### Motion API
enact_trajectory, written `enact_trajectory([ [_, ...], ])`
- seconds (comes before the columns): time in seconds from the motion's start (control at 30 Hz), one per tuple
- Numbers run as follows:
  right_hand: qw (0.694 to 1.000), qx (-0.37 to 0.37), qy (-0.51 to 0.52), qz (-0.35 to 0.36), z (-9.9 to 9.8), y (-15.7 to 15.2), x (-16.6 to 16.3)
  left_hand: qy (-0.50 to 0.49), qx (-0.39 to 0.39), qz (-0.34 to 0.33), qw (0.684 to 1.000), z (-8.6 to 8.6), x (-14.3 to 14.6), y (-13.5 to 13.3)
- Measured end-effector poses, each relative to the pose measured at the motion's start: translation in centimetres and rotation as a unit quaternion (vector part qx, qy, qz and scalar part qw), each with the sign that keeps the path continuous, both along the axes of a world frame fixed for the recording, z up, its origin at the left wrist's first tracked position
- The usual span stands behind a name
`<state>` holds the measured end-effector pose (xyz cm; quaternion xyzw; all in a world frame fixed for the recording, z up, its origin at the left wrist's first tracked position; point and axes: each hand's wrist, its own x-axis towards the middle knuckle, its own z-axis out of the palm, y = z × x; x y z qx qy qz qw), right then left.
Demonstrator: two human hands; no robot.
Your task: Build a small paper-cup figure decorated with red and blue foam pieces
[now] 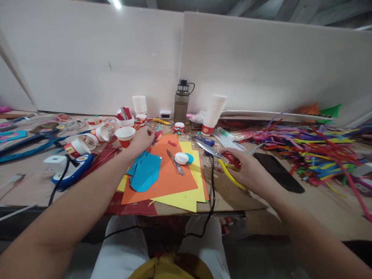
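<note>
My right hand (pixel 249 170) is closed round the red and yellow handles of a pair of scissors (pixel 213 152), whose steel blades point left and away over the table. My left hand (pixel 143 138) reaches to the far edge of the orange paper sheet (pixel 168 174) and pinches a small red and blue paper piece (pixel 157 136). A blue cut-out paper shape (pixel 144 171) lies on the orange sheet below that hand. Yellow paper sheets (pixel 186 195) lie under the orange one. A craft knife (pixel 174 162) and a white lid (pixel 181 157) rest on the paper.
Red and white paper cups (pixel 124 135) are scattered at left, a cup stack (pixel 214 112) and a grey water bottle (pixel 181 100) stand by the back wall. A heap of coloured strips (pixel 314 151) fills the right. A black phone (pixel 279 172) lies nearby. A black cable (pixel 213 190) runs off the front edge.
</note>
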<state>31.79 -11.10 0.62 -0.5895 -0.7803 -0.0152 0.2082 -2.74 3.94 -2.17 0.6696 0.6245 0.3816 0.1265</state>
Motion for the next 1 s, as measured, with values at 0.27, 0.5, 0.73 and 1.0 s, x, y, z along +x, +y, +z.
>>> enact_trajectory([
  [0.27,0.971,-0.141,-0.024,0.189,1.3,-1.2,-3.2,-0.352,-0.147,-0.063,0.922,0.3,1.0,-1.3],
  [0.5,0.961,-0.182,-0.024,0.209,2.3,-0.7,-3.5,-0.465,-0.209,-0.104,0.854,1.0,0.7,-1.6],
  [0.73,0.990,-0.100,-0.012,-0.097,2.6,5.6,-3.7,-0.528,-0.217,-0.119,0.812,1.1,1.4,-2.1],
  [1.0,0.980,-0.130,0.005,-0.150,-0.9,10.1,-4.7,-0.538,-0.207,-0.133,0.807,1.5,2.1,-2.9],
])
